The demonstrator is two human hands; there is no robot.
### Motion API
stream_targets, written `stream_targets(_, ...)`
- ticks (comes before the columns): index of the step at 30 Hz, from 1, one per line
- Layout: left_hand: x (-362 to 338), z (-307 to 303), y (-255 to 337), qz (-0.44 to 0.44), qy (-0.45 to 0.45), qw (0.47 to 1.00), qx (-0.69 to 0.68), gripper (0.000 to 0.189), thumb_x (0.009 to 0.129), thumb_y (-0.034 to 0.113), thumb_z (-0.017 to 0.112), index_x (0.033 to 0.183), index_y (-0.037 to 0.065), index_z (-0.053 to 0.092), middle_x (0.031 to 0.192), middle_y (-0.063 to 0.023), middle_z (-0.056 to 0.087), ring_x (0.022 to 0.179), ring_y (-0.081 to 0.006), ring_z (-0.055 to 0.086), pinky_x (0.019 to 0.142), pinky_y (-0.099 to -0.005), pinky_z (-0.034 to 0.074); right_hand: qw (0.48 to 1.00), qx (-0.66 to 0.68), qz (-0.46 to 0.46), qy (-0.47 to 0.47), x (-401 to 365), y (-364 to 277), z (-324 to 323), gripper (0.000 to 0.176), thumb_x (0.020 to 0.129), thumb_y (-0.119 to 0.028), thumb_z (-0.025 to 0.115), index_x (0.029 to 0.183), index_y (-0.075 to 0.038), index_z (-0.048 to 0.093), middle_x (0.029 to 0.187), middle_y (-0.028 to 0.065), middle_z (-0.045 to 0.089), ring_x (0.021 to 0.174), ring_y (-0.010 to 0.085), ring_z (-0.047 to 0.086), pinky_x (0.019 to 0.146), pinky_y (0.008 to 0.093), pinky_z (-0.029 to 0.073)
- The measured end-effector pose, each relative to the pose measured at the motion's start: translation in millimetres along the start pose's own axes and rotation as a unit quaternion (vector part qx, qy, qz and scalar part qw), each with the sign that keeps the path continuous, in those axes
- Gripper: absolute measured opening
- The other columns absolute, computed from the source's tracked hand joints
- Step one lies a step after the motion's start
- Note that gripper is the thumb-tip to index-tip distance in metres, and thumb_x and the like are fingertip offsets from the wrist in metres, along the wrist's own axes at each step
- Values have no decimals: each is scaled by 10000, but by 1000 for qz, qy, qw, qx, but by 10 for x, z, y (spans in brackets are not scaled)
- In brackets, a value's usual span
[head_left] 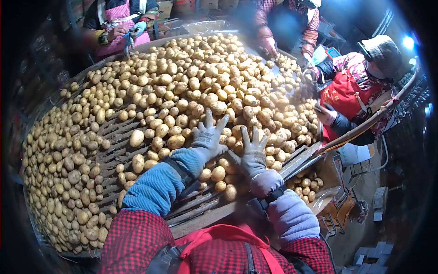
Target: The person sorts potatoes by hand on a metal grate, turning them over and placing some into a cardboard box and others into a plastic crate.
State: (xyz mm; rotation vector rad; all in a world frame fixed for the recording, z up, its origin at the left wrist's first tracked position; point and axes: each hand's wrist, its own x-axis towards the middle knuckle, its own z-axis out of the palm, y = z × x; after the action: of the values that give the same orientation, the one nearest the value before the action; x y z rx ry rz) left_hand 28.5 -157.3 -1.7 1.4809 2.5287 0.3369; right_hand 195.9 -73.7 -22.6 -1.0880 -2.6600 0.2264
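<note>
A large heap of potatoes (205, 86) covers a slatted sorting table (121, 137). My left hand (208, 139), in a grey work glove, lies on the near side of the heap with its fingers spread. Beside it, my right hand (253, 148), gloved the same way, rests on the potatoes with fingers stretched forward and apart. Neither hand is closed around a potato. Several loose potatoes (218, 173) lie between my forearms, close to the table's near edge.
Co-workers stand around the far side: one in a pink apron (119, 23), one in a red apron (342, 100), another with a hand (270, 46) at the heap. A container of potatoes (305, 185) sits below the right edge. White boxes (375, 253) lie on the floor.
</note>
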Motion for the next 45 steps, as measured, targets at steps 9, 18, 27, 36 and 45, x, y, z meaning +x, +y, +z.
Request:
stream_targets(9, 738, -21, 82, 7, 30, 999, 14, 917, 839, 353, 815, 1594, 480, 310, 1636, -363, 221, 1022, -469, 689, 822, -518, 611, 998, 44, 27, -27, 937, 121, 147, 1112, 703, -416, 901, 1631, -328, 295, 1634, 299, 243, 1426, 609, 308, 1159, 623, 393)
stream_targets(18, 1711, -149, 232, 12, -4, 1000, 19, 887, 867, 253, 767, 1612, 421, 316, 1641, -410, 153, 1082, -474, 715, 878, -471, 621, 999, 5, 25, -38, 1748, 352, 82, 973, 773, -433, 851, 1599, -271, 361, 1665, 275, 174, 1322, 586, 472, 1046, 597, 509)
stream_targets(27, 1925, -137, 386, 3, -9, 999, 40, 905, 862, 295, 817, 1605, 424, 316, 1565, -327, 370, 1120, -439, 698, 918, -484, 597, 998, 51, 8, -41, 1860, 580, 80, 1018, 751, -325, 874, 1612, -271, 334, 1652, 280, 194, 1242, 552, 534, 1022, 565, 529)
stream_targets(36, 1513, -127, 450, 43, 9, 997, 65, 866, 856, 375, 780, 1605, 319, 351, 1649, -245, 311, 1214, -449, 645, 908, -557, 581, 994, 61, 16, -85, 1964, 678, 51, 1032, 731, -349, 881, 1608, -309, 340, 1695, 224, 148, 1329, 552, 478, 1052, 562, 525)
stream_targets(45, -182, -452, -1034, -77, 184, 980, 21, 748, 895, 367, 742, 1561, 170, 465, 1603, -269, 409, 1423, -458, 462, 1198, -509, 368, 994, 65, 8, -83, 1898, 650, -28, 1049, 731, -344, 895, 1615, -332, 331, 1712, 192, 161, 1336, 539, 506, 1079, 529, 518)
